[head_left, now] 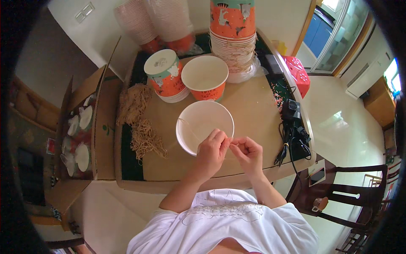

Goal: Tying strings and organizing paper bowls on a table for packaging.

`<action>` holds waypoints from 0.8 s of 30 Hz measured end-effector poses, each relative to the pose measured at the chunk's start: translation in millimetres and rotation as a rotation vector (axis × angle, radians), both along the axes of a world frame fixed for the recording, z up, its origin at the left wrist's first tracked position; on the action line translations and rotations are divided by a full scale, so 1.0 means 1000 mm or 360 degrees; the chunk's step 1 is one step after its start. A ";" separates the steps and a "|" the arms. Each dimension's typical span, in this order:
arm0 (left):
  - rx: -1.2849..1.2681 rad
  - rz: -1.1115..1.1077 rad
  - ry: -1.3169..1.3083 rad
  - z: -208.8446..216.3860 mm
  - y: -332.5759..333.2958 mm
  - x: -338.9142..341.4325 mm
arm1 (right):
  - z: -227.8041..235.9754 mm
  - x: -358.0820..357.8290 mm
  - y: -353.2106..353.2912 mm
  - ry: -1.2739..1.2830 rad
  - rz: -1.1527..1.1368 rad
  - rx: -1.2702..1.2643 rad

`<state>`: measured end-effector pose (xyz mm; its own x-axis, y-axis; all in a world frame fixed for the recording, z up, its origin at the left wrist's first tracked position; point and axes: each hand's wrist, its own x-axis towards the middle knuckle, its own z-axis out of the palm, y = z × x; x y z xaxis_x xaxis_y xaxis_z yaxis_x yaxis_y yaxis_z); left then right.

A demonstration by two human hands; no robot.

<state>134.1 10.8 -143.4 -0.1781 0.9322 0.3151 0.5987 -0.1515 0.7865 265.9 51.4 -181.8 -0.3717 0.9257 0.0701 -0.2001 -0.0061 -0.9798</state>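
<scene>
The left fingers and right fingers pinch, on what I cannot tell; the tub beyond them looks light, stiff, dentable; best held by its rim.

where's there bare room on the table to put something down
Widest bare patch: the brown tabletop right of the near tub, bordered by the black cables, tall tub stack and right hand. A smaller one lies between the twine and near tub. The back is crowded with other tubs.
</scene>
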 end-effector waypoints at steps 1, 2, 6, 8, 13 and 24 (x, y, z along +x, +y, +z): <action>-0.0003 0.0000 0.0001 -0.002 0.000 -0.001 | 0.002 0.001 -0.001 0.0009 -0.0015 -0.0022; -0.0007 -0.0005 0.0138 -0.004 -0.001 -0.004 | 0.003 0.001 -0.002 0.0019 -0.0032 -0.0044; 0.0161 0.0058 0.0239 0.003 -0.003 -0.005 | -0.010 0.010 0.007 0.0010 -0.0138 -0.0232; -0.0028 0.0009 0.0231 -0.006 -0.007 -0.008 | -0.027 0.006 0.012 0.0040 -0.0128 -0.0098; -0.0264 0.0114 0.0177 0.005 -0.009 -0.009 | -0.021 -0.009 0.009 0.0016 -0.0138 0.0209; -0.0280 0.0136 -0.0176 0.013 -0.008 -0.014 | -0.007 -0.024 0.009 -0.0086 -0.0309 0.0556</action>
<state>119.8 3.1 -130.2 -0.2831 0.9511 0.1234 0.5119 0.0411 0.8581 242.3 60.0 -188.3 -0.2042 0.9030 0.3780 -0.1128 0.3618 -0.9254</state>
